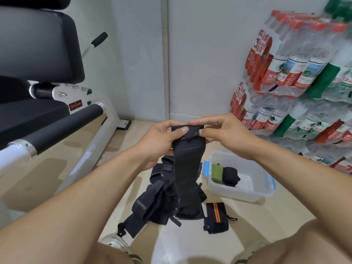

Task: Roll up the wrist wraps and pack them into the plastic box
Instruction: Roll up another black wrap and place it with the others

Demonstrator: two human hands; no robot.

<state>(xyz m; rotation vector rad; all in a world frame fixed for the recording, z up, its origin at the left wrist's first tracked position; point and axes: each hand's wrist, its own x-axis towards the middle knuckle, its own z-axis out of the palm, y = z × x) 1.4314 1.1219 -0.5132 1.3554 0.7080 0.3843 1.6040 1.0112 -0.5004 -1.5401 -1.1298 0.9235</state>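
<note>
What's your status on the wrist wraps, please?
Both hands, left and right, pinch top of black wrap, roll just begun. Two rolls in box. Pile and striped wrap on floor. Nothing blocking.

Pale floor [247,229] carrying a heap of black wraps [162,199], an orange-striped wrap [216,218] lying beside it, the plastic box [247,193] sitting just beyond.

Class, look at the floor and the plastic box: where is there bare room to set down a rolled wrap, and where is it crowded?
Free: the right half of the plastic box, beside the green roll and black roll; bare floor right of the orange-striped wrap, below the box. Crowded: the pile of black wraps left of the box.
</note>
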